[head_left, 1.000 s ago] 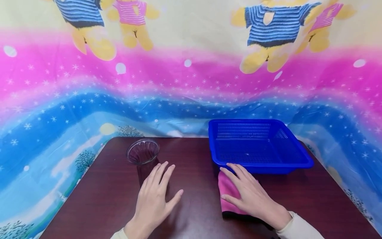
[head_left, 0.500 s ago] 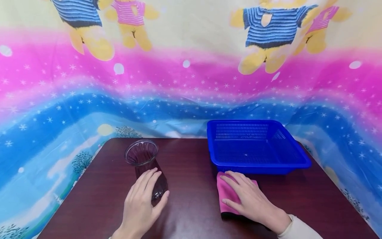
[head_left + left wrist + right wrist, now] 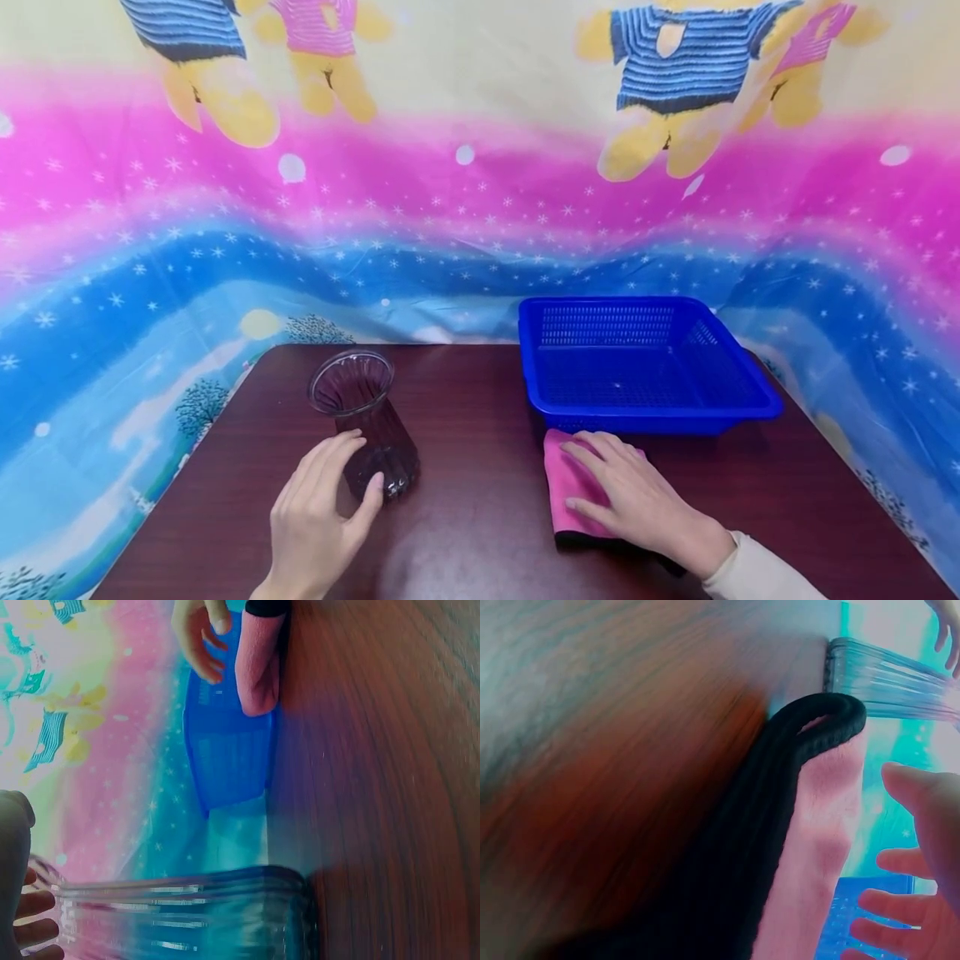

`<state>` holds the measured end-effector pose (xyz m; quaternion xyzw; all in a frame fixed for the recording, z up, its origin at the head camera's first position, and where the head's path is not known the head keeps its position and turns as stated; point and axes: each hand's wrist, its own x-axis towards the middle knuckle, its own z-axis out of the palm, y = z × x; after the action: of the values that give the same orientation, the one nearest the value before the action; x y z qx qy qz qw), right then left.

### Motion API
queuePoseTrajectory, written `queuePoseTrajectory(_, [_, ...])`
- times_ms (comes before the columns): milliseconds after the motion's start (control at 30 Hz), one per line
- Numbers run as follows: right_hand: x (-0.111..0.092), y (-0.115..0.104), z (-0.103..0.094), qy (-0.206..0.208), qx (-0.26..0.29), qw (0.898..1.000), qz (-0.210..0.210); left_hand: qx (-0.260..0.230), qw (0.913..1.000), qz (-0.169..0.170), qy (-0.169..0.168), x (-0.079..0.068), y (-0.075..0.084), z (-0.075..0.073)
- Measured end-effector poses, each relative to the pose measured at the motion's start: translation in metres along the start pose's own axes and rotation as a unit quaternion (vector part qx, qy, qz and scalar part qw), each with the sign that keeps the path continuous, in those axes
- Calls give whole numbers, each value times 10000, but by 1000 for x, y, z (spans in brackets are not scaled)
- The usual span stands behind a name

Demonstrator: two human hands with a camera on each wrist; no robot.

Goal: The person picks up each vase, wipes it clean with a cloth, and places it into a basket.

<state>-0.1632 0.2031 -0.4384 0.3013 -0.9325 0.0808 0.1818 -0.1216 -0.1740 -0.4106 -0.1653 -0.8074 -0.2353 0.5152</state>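
A purple-tinted, ribbed glass vase (image 3: 378, 446) with a flared rim stands upright on the table's left side. My left hand (image 3: 315, 512) is just left of and in front of it, fingers loosely bent and thumb apart, gripping nothing; in the left wrist view its fingers (image 3: 34, 930) overlap the vase's upper part (image 3: 180, 915). A folded pink cloth (image 3: 566, 483) with a black edge lies on the right side. My right hand (image 3: 648, 504) hovers over it, fingers spread; the right wrist view shows a gap between that hand (image 3: 930, 847) and the cloth (image 3: 825, 802).
Behind the cloth sits a blue plastic basket (image 3: 652, 412) with mesh walls, near the table's back right. A dark reddish wooden table (image 3: 465, 475) carries everything. Close behind the table hangs a colourful printed curtain (image 3: 420, 200) with bears and snowflakes.
My left hand has moved left, from the vase's right front to its left front, uncovering more of the glass. The right hand has sunk slightly over the cloth. Vase, cloth and basket stay put.
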Motion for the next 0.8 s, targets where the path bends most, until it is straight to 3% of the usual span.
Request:
queuePoseTrajectory(433, [-6, 13, -2, -154, -204, 9997, -40, 284, 9971, -709, -22, 2, -21, -6])
queuePoseTrajectory(633, [-7, 14, -3, -308, -214, 9993, 48, 521, 9906, -1169, -476, 3, -27, -11])
queuePoseTrajectory(800, [-9, 16, -3, -408, -189, 9989, 99, 577, 9870, -1304, -740, 3, -33, -10])
